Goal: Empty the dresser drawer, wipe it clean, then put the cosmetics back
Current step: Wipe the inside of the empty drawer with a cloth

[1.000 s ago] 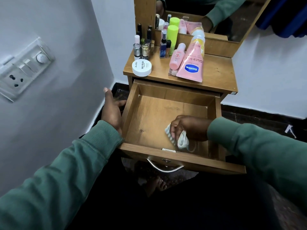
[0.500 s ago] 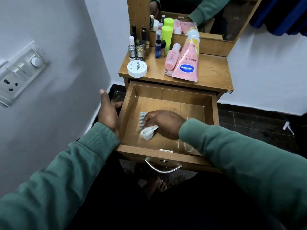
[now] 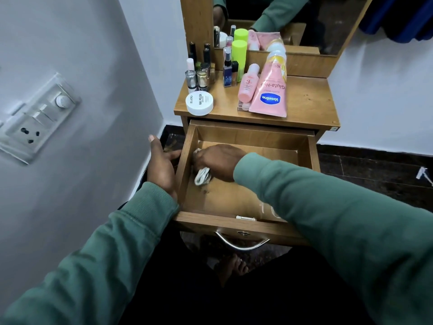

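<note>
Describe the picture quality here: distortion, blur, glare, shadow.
Head view: wide-angle bend bows the switch panel and the drawer edges. Head view: the Vaseline tube label reads sharp; the right hand and the cloth look slightly soft. Head view: no glare on the mirror; deep shadow lies under the drawer.

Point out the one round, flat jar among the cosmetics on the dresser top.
The white jar marked NAIL POLISH, at the front left corner; the rest are bottles and a pink tube.
</note>
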Demonstrator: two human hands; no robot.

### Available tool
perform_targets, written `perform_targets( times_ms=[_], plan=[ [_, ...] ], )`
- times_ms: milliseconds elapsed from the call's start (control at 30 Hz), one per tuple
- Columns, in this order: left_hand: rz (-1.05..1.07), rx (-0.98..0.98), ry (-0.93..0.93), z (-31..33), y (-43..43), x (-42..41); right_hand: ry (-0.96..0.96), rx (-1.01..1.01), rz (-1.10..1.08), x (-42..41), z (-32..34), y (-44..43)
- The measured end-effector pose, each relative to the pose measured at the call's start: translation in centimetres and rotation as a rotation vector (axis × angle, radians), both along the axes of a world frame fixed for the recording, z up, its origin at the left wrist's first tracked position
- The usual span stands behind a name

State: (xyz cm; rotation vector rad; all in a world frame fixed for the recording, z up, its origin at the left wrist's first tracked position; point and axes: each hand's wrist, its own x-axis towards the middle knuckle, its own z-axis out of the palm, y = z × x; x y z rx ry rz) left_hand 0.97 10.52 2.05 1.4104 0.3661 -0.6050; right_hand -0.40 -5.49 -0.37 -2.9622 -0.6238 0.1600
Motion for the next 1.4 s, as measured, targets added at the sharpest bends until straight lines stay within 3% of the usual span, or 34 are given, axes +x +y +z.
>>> perform_targets(
  times_ms=[100, 367, 800, 1033, 1267, 1400],
  plan=[
    [0.003, 0.015, 0.024, 0.1, 0.0, 0.0, 0.083, 0.072, -0.176, 1.7, 0.1, -1.6],
    [0.019, 0.02, 0.055, 0.4, 0.3, 0.0, 0.133, 0.093, -0.286, 1.2, -0.2, -3.6],
    [0.006, 0.026, 0.074, 0.6, 0.0, -0.1, 0.118, -0.305, -0.323, -6.6, 2.9, -11.8],
    [0.004, 0.007, 0.058, 1.1, 0.0, -0.5, 0.131, -0.408, -0.324, -8.4, 3.1, -11.1],
    [-0.005, -0.004, 0.051, 0.8, -0.1, -0.6, 0.332, -0.191, -0.462, -11.6, 1.6, -9.2],
    [0.004, 0.006, 0.055, 0.8, -0.1, -0.5, 0.284, -0.101, -0.601, -11.2, 1.4, -9.7]
  ],
)
